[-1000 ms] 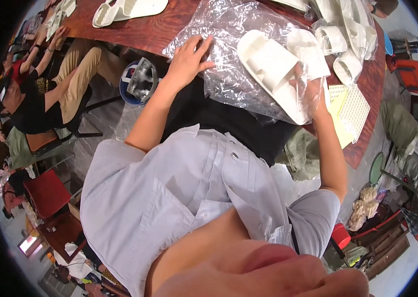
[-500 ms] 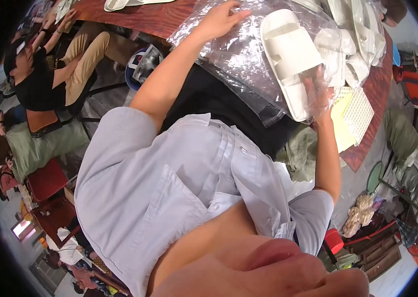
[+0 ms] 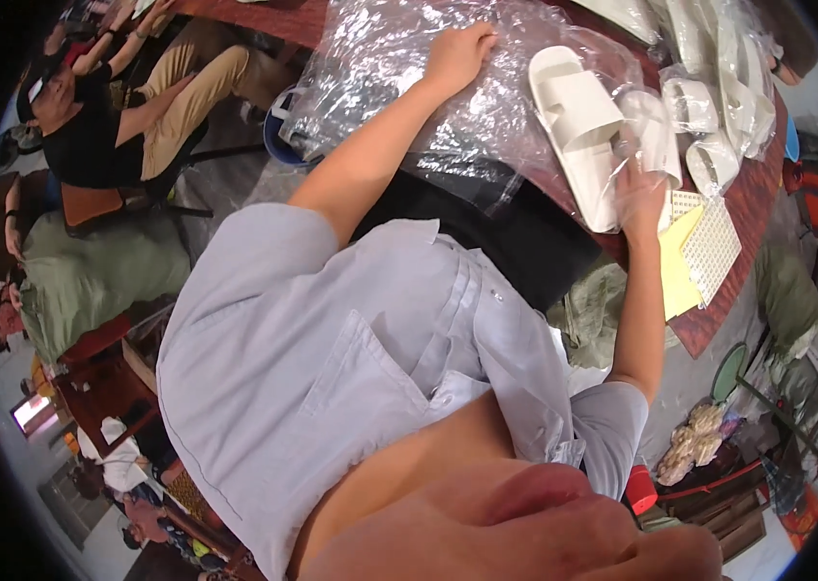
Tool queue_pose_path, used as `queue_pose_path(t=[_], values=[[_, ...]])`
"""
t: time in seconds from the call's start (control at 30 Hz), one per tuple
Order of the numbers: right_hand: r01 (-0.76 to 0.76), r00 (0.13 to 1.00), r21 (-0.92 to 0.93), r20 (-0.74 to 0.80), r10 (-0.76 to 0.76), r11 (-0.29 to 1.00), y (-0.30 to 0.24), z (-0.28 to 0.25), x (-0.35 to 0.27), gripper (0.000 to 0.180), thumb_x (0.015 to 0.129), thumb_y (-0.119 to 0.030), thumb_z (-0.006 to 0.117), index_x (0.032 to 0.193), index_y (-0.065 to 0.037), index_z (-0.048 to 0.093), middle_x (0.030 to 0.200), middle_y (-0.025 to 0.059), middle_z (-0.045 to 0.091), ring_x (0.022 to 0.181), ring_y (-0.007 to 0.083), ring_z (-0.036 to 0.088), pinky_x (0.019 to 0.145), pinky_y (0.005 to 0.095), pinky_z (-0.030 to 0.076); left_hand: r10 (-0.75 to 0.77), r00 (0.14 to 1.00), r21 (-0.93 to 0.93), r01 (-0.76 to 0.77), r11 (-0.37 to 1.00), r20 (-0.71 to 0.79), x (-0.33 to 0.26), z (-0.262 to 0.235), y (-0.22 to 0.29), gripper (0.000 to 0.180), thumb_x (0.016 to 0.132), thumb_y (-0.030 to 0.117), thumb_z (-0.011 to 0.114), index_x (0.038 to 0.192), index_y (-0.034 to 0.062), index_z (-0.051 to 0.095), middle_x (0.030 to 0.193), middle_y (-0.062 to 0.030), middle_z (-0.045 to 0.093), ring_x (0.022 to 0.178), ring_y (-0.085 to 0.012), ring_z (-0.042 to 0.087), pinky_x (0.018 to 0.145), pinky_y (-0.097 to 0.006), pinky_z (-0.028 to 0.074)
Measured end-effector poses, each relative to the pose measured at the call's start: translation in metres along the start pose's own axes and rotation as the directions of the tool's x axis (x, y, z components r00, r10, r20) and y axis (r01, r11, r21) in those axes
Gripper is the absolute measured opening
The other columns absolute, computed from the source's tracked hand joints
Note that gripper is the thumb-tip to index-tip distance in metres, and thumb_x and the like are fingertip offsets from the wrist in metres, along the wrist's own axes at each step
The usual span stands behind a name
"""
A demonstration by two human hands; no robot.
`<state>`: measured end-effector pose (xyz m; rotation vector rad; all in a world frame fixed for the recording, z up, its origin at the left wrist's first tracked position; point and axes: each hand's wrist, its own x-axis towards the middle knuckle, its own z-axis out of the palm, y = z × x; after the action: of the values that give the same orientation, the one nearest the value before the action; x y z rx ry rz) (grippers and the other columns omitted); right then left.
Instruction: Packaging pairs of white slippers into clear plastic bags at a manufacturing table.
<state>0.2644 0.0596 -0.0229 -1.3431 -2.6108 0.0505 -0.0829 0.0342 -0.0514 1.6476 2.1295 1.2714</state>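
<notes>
Glare and folds in the clear plastic bag [image 3: 399,73] made its outline hard to follow. The right hand [image 3: 641,189] lay behind film at the near ends of the slippers, its fingers blurred and partly hidden; whether it pinched anything could not be told. The left hand [image 3: 459,56] rested on the plastic further left, fingers curled in rather than spread, its grip also unclear. The second slipper [image 3: 658,131] was partly covered by film, and the wrapped slippers [image 3: 719,87] on the far right ran out of view.

The cream slipper [image 3: 581,126] lay toward the right of the table [image 3: 757,208], strapped end far and slightly left, plain end near, its long axis slanting near-right. The second one lay just beside it, roughly parallel.

The plastic overhung the table's near edge. A yellow card [image 3: 680,266] and a perforated sheet [image 3: 716,250] lay near the right corner, a strip of wood showing beyond them to the right.
</notes>
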Motion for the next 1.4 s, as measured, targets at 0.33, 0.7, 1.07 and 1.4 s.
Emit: queue_pose_path(t=[0.33,0.7,1.07,1.4], values=[[0.069,0.998,0.239,-0.021,-0.065,0.969,0.017,-0.013,-0.010,0.045,0.087,-0.014,0.064,0.132,-0.017,0.059,0.121,0.0237,0.061,0.108,0.0428,0.058,0.091,0.0457,0.045,-0.213,0.973,-0.491,0.228,0.841,0.086,0.002,-0.004,0.004,0.025,0.094,0.018,0.061,0.115,0.0039,0.066,0.072,-0.0035,0.067,0.060,-0.0079,0.060,0.056,-0.023,0.047],[-0.053,0.998,0.434,-0.009,0.064,0.899,-0.026,-0.153,0.023,0.022,0.093,-0.009,0.059,0.110,0.003,0.067,0.103,0.0165,0.071,0.098,0.0221,0.068,0.089,0.0330,0.048,-0.216,0.967,-0.700,0.248,0.669,0.137,0.004,-0.010,-0.002,0.029,0.091,0.009,0.062,0.120,0.0039,0.061,0.073,-0.0027,0.065,0.062,-0.0067,0.060,0.054,-0.021,0.045],[-0.047,0.994,0.489,0.113,-0.010,0.871,-0.031,-0.017,0.153,0.035,0.090,-0.031,0.065,0.110,-0.002,0.067,0.095,0.0158,0.071,0.090,0.0258,0.068,0.084,0.0335,0.050,-0.225,0.963,-0.879,0.232,0.418,0.147,0.004,-0.012,0.005,0.030,0.089,0.003,0.060,0.119,0.0027,0.059,0.071,-0.0026,0.062,0.062,-0.0083,0.058,0.056,-0.023,0.044],[-0.076,0.978,0.557,-0.118,0.170,0.827,-0.060,-0.039,0.143,0.026,0.089,-0.022,0.068,0.106,-0.002,0.070,0.104,0.0148,0.070,0.097,0.0259,0.065,0.087,0.0348,0.048,-0.294,0.935,-0.964,0.135,-0.228,0.201,0.005,-0.006,-0.010,0.031,0.085,0.000,0.060,0.115,0.0034,0.056,0.075,-0.0065,0.065,0.063,-0.0101,0.059,0.053,-0.023,0.045]])
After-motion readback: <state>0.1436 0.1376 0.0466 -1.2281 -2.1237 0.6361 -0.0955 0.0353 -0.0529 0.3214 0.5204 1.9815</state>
